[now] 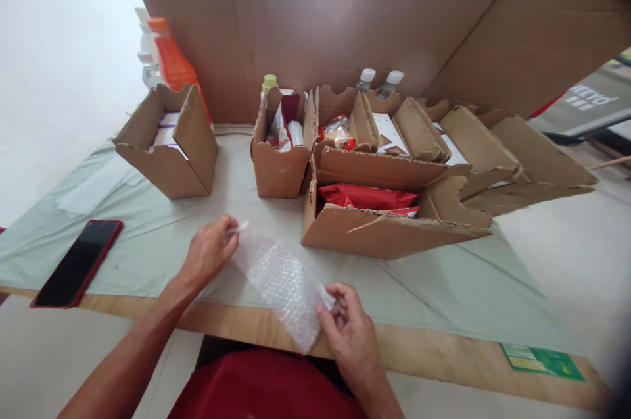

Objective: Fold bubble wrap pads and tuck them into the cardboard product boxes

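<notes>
A strip of clear bubble wrap [280, 277] stretches slantwise between my two hands, over the front edge of the table. My left hand [210, 248] pinches its upper left end. Its lower right end is gripped by my right hand [350, 323], between thumb and fingers. Just beyond the wrap stands an open cardboard box [394, 235] with a red packet [367, 197] inside. Behind my left hand is another cardboard box [192, 162] holding white and purple items.
Several more cardboard boxes [280, 172] with packets stand in a row at the back. An orange bottle [175, 64] is behind the left box. A phone [79, 264] lies at the left edge. A large cardboard panel [345, 11] rises behind.
</notes>
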Demonstrator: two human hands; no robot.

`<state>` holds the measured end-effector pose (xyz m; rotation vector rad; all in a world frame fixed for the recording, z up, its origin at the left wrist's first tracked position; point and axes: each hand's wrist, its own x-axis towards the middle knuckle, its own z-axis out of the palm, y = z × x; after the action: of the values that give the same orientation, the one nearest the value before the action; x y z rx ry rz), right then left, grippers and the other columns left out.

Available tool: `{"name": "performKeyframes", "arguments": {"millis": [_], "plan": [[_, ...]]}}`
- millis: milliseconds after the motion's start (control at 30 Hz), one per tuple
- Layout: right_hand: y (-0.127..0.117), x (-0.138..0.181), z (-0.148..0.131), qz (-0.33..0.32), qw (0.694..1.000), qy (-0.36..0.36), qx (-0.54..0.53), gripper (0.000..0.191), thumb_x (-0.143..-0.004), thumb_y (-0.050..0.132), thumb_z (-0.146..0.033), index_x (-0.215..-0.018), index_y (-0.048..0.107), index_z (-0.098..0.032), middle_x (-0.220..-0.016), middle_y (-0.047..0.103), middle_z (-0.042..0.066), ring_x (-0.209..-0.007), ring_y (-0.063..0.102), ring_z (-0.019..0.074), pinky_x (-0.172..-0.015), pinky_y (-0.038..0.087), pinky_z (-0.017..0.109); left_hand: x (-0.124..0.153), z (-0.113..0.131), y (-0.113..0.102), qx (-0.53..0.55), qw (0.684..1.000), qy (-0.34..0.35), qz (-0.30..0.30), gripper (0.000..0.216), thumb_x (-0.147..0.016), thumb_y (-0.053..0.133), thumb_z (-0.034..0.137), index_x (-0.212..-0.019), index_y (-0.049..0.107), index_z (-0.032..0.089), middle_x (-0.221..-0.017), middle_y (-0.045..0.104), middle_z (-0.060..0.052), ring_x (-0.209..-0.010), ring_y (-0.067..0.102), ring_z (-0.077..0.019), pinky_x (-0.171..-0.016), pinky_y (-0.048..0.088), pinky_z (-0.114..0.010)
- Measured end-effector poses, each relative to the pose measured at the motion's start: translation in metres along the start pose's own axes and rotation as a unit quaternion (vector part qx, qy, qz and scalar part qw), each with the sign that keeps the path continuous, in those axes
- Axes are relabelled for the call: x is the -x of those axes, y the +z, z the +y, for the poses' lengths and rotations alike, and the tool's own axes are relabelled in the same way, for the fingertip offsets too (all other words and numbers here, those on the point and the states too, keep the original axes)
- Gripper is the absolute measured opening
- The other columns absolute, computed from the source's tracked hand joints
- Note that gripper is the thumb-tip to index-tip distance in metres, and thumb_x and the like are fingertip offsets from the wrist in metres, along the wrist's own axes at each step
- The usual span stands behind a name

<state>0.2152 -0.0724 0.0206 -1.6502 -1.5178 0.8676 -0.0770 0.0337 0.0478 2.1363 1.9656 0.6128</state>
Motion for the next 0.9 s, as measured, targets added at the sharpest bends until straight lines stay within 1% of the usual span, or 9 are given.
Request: {"name": "performKeyframes", "arguments": {"millis": [100,267,400,500,567,667,767,833,900], "plan": [[0.016,0.021,-0.014,-0.064,0.992,0.037,-0.103,0.052,-0.09,0.058,-0.035,-0.14,0.056,-0.018,-0.094,0.071,0.005,-0.064,0.064,0.0141,-0.059,0.054,0.025,-0.042,0.009,0.01,0.026,0.999,0.035,-0.003,0.024,-0.087,0.058,0.018,-0.11,0.066,0.021,-0.099,0.076,-0.005,-0.088,0.07,-0.0234,-0.087,0.052,-0.037],[0.023,0.023,-0.03,-0.153,0.986,0.0,-0.073,0.029,-0.09,0.057,-0.031,-0.108,0.075,-0.019,-0.087,0.071,0.006,-0.074,0.065,0.0176,-0.066,0.052,0.027,-0.071,0.021,0.026,0.063,0.995,0.076,0.015,0.05,-0.083,0.064,0.016,-0.133,0.058,0.016,-0.128,0.069,-0.015,-0.122,0.061,-0.0312,-0.106,0.047,-0.049],[0.016,0.02,-0.034,-0.2,0.968,0.074,-0.136,0.031,-0.09,0.058,-0.037,-0.108,0.075,-0.018,-0.082,0.07,0.005,-0.071,0.064,0.0177,-0.065,0.05,0.028,0.003,0.017,-0.005,0.104,0.987,0.125,-0.006,0.037,-0.091,0.059,0.026,-0.128,0.063,0.02,-0.13,0.067,-0.013,-0.123,0.06,-0.0277,-0.108,0.048,-0.047],[0.015,0.017,-0.037,-0.218,0.938,0.147,-0.227,0.036,-0.091,0.061,-0.043,-0.112,0.072,-0.017,-0.084,0.073,0.007,-0.073,0.066,0.0183,-0.067,0.051,0.029,0.073,0.017,-0.027,0.207,0.948,0.202,-0.135,0.055,-0.088,0.07,0.045,-0.138,0.058,0.025,-0.14,0.062,-0.012,-0.133,0.054,-0.0305,-0.108,0.05,-0.048],[0.018,0.014,-0.039,-0.225,0.92,0.17,-0.273,0.038,-0.091,0.062,-0.046,-0.114,0.071,-0.017,-0.087,0.075,0.008,-0.076,0.068,0.0187,-0.068,0.052,0.028,0.099,0.022,-0.025,0.199,0.95,0.197,-0.139,0.052,-0.089,0.07,0.038,-0.138,0.059,0.025,-0.134,0.066,-0.011,-0.128,0.057,-0.0304,-0.107,0.049,-0.049],[0.022,0.009,-0.039,-0.199,0.916,0.166,-0.306,0.041,-0.09,0.065,-0.046,-0.123,0.066,-0.02,-0.103,0.076,0.011,-0.078,0.071,0.018,-0.061,0.052,0.026,0.099,0.027,-0.001,0.166,0.977,0.115,-0.074,0.032,-0.095,0.054,0.018,-0.124,0.066,0.022,-0.101,0.074,-0.007,-0.096,0.068,-0.0221,-0.092,0.055,-0.039],[0.021,0.007,-0.033,-0.13,0.96,0.079,-0.233,0.039,-0.095,0.062,-0.038,-0.13,0.062,-0.022,-0.109,0.075,0.01,-0.077,0.072,0.0168,-0.063,0.056,0.027,0.074,0.025,0.021,0.123,0.991,0.028,-0.053,0.038,-0.092,0.055,0.018,-0.129,0.064,0.019,-0.086,0.072,-0.004,-0.079,0.067,-0.0201,-0.078,0.056,-0.033],[0.021,0.005,-0.029,-0.09,0.987,-0.053,-0.122,0.03,-0.097,0.058,-0.028,-0.126,0.065,-0.023,-0.107,0.076,0.008,-0.085,0.073,0.0181,-0.076,0.059,0.031,0.061,0.022,0.028,0.103,0.993,0.013,-0.055,0.048,-0.088,0.058,0.02,-0.135,0.061,0.018,-0.084,0.071,-0.003,-0.078,0.066,-0.0219,-0.077,0.056,-0.035],[0.023,-0.001,-0.026,-0.065,0.978,-0.2,-0.001,0.03,-0.097,0.055,-0.02,-0.125,0.067,-0.024,-0.111,0.076,0.008,-0.098,0.072,0.021,-0.089,0.058,0.036,0.056,0.019,0.031,0.101,0.993,0.016,-0.055,0.05,-0.087,0.059,0.02,-0.137,0.059,0.018,-0.084,0.071,-0.003,-0.08,0.066,-0.023,-0.08,0.055,-0.037]]}}
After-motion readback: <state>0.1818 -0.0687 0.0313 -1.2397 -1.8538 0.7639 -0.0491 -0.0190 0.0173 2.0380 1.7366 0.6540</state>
